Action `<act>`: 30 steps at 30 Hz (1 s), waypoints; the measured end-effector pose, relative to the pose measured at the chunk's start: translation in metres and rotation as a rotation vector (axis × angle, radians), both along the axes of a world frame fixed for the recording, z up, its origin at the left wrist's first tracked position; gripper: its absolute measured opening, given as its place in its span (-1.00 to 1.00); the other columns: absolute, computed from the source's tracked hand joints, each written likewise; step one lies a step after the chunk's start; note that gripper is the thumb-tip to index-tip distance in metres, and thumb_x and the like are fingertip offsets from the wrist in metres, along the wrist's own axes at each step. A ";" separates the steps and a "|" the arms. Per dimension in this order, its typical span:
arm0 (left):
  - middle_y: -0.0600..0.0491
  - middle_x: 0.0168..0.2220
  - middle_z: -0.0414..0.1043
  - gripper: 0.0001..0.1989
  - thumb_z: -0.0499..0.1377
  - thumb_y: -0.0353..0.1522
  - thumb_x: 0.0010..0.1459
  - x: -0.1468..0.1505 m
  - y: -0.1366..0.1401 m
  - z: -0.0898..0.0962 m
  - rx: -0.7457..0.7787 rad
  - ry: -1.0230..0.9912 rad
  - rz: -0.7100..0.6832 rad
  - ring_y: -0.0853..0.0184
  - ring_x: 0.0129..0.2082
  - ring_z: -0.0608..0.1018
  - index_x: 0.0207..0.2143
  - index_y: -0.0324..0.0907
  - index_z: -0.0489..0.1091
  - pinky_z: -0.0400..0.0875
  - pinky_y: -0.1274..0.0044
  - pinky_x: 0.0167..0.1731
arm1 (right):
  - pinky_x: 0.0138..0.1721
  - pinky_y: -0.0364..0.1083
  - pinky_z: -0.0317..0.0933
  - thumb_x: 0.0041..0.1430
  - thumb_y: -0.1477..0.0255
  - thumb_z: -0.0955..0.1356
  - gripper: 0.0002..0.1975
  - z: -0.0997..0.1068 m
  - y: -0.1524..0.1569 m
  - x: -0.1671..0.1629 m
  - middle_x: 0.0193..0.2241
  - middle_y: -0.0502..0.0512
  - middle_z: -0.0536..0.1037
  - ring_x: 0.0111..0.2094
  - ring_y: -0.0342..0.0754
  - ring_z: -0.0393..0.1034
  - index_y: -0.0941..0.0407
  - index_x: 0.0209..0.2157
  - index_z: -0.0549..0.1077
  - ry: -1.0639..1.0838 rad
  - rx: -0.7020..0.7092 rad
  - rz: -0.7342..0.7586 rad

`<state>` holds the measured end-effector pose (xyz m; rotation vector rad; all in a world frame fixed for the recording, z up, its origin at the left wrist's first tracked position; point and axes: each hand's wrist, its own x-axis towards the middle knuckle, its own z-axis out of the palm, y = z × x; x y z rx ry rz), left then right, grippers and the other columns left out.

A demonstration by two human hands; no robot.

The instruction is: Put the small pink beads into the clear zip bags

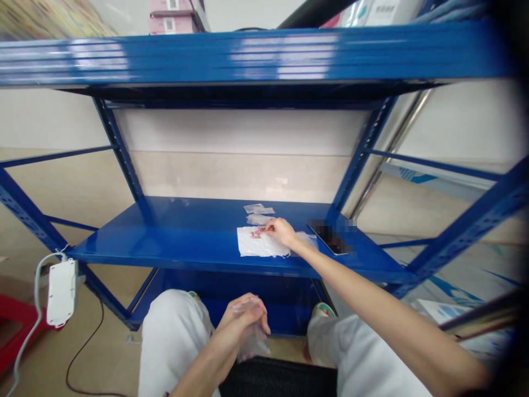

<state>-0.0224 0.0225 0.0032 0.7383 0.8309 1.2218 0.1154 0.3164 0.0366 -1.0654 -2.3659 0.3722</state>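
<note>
My left hand (pixel 243 317) is closed round a clear plastic bag (pixel 253 344), low in front of the shelf and between my knees. A few pinkish specks show at the bottom of the bag. On the blue shelf, my right hand (pixel 281 232) reaches over a white sheet (pixel 258 249) with its fingertips pinched together. They touch a small heap of pink and brownish pieces (pixel 256 234), too small to name. Whatever the fingertips hold, if anything, is hidden. Behind the sheet lie several small clear bags (pixel 259 219).
A dark phone or tablet (pixel 328 238), partly blurred out, lies right of the sheet on the blue shelf (pixel 185 231). Overhead runs the upper shelf beam (pixel 185 58), carrying pink boxes (pixel 171 25). A white power strip (pixel 61 292) hangs at the left post.
</note>
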 end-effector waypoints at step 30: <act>-0.01 -0.47 0.48 -0.72 0.38 -0.29 -0.07 0.028 -0.041 -0.011 -0.055 0.283 -0.386 0.36 -0.48 0.52 -0.36 -0.25 0.41 0.39 0.57 -0.49 | -0.38 -0.08 0.19 0.13 0.29 0.47 -0.84 -0.035 -0.300 0.057 -0.43 0.07 0.58 -0.43 -0.07 0.34 0.10 -0.35 0.59 0.658 -0.383 -0.088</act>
